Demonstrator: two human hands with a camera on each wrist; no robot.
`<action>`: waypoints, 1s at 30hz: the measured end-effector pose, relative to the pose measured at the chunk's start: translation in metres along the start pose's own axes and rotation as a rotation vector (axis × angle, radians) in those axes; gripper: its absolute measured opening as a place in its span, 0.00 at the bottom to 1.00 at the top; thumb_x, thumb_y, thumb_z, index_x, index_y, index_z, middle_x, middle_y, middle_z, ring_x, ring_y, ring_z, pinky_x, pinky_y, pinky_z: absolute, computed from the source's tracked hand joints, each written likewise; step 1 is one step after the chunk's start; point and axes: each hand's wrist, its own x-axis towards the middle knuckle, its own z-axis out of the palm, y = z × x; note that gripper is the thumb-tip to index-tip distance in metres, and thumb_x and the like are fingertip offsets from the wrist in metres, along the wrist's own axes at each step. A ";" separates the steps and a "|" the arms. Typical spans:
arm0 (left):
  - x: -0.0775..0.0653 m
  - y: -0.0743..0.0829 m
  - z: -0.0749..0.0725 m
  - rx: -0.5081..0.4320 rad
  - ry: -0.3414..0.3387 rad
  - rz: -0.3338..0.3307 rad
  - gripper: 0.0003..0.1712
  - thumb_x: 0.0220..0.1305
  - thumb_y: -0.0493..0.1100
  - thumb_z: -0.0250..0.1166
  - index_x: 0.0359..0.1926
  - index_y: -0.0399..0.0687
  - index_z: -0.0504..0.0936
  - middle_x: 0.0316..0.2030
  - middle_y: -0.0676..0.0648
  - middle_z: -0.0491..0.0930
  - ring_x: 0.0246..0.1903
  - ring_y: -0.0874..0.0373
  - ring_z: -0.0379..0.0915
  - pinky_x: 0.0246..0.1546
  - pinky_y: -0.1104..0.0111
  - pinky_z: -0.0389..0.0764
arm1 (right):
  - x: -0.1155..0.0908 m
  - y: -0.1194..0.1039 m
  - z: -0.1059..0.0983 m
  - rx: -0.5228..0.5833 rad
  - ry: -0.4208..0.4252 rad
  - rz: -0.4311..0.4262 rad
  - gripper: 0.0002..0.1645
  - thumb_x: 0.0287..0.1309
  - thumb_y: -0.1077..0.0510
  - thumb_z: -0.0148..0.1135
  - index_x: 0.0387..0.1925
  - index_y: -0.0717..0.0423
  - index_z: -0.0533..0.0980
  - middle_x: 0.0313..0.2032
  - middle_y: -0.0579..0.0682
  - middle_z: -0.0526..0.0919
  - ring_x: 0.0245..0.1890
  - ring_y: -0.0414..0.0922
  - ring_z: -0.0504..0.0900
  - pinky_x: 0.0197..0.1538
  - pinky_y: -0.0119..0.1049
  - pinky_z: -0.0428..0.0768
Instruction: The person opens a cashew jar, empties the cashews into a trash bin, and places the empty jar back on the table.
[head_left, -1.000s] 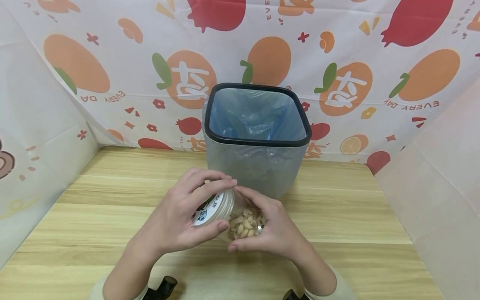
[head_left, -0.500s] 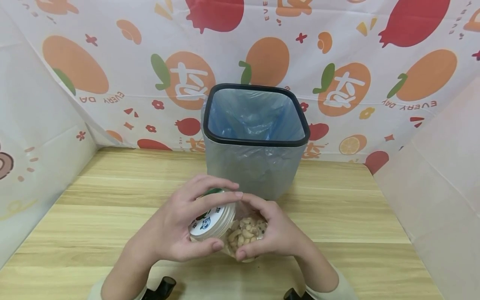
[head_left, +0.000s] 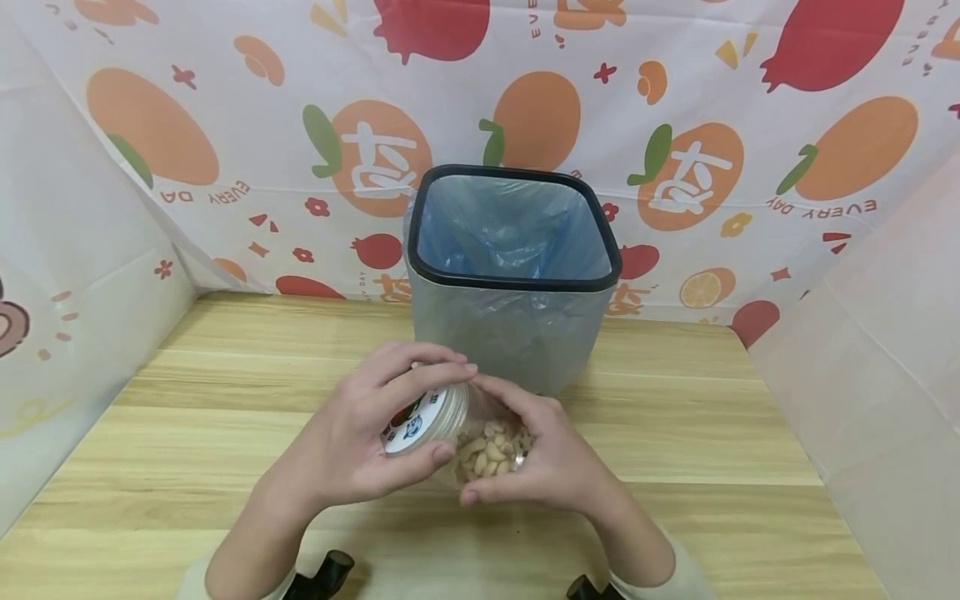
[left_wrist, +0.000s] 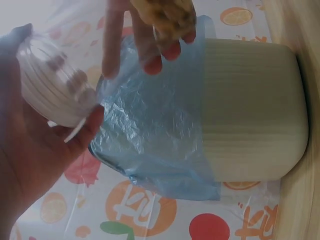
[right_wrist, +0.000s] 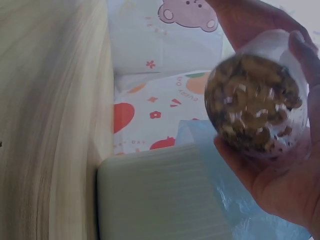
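A clear plastic jar (head_left: pixel 474 467) with cashew nuts (head_left: pixel 491 450) at its bottom end is held tilted, off the table, between both hands. My left hand (head_left: pixel 360 429) grips the ribbed screw lid (head_left: pixel 423 421), which has a white label on top; in the left wrist view fingers and thumb curl round this lid (left_wrist: pixel 55 82). Round the jar's body, near the base, my right hand (head_left: pixel 543 446) is wrapped. The right wrist view shows the jar's round base (right_wrist: pixel 255 102) with nuts behind it. Whether lid and jar are screwed together I cannot tell.
Just behind the hands stands a pale waste bin (head_left: pixel 510 333) with a black rim (head_left: pixel 517 284) and a blue bag liner (head_left: pixel 517 229). Under it lies a wood-grain table (head_left: pixel 675 417). Fruit-printed cloth (head_left: pixel 262 167) hangs at the back, with pale sheets at both sides.
Both hands dipped toward the person with the jar half a second ago, then rose back. The lid's label shows a different turn. The grip on lid and jar stays.
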 end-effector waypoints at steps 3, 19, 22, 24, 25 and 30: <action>-0.001 0.001 0.000 0.037 0.006 -0.077 0.27 0.50 0.48 0.67 0.53 0.48 0.77 0.49 0.50 0.74 0.47 0.56 0.69 0.42 0.73 0.70 | 0.002 -0.012 0.000 -0.078 0.047 0.001 0.54 0.27 0.52 0.80 0.62 0.46 0.65 0.58 0.41 0.72 0.55 0.46 0.73 0.57 0.39 0.71; 0.004 0.001 -0.005 -0.102 -0.031 0.072 0.31 0.58 0.59 0.58 0.57 0.46 0.73 0.57 0.39 0.69 0.55 0.45 0.65 0.53 0.58 0.67 | 0.001 -0.006 -0.005 0.084 -0.046 0.010 0.50 0.31 0.47 0.78 0.60 0.50 0.66 0.53 0.46 0.76 0.48 0.47 0.76 0.48 0.44 0.78; 0.006 0.001 -0.004 -0.135 -0.034 0.159 0.29 0.58 0.56 0.60 0.55 0.44 0.74 0.54 0.39 0.71 0.52 0.45 0.68 0.52 0.60 0.68 | 0.000 -0.001 -0.006 0.165 -0.108 -0.008 0.49 0.36 0.40 0.74 0.61 0.50 0.65 0.52 0.47 0.76 0.48 0.47 0.76 0.47 0.45 0.78; 0.006 0.001 -0.003 -0.148 -0.039 0.176 0.27 0.57 0.53 0.61 0.54 0.44 0.76 0.52 0.40 0.72 0.49 0.47 0.69 0.50 0.61 0.69 | 0.000 0.000 -0.006 0.188 -0.134 -0.020 0.49 0.38 0.38 0.72 0.62 0.49 0.64 0.52 0.47 0.75 0.48 0.46 0.75 0.49 0.45 0.77; 0.006 0.001 -0.003 -0.148 -0.038 0.179 0.26 0.57 0.52 0.62 0.53 0.44 0.76 0.51 0.41 0.73 0.48 0.48 0.70 0.48 0.62 0.70 | 0.000 0.001 -0.006 0.193 -0.142 -0.026 0.49 0.38 0.38 0.72 0.62 0.49 0.64 0.52 0.46 0.75 0.48 0.46 0.76 0.49 0.44 0.77; 0.003 0.001 -0.002 -0.127 -0.024 0.163 0.23 0.57 0.50 0.63 0.52 0.45 0.77 0.48 0.42 0.74 0.47 0.49 0.70 0.48 0.64 0.70 | 0.001 -0.002 -0.005 0.172 -0.134 -0.038 0.49 0.38 0.39 0.72 0.62 0.47 0.64 0.53 0.46 0.75 0.48 0.47 0.75 0.50 0.42 0.76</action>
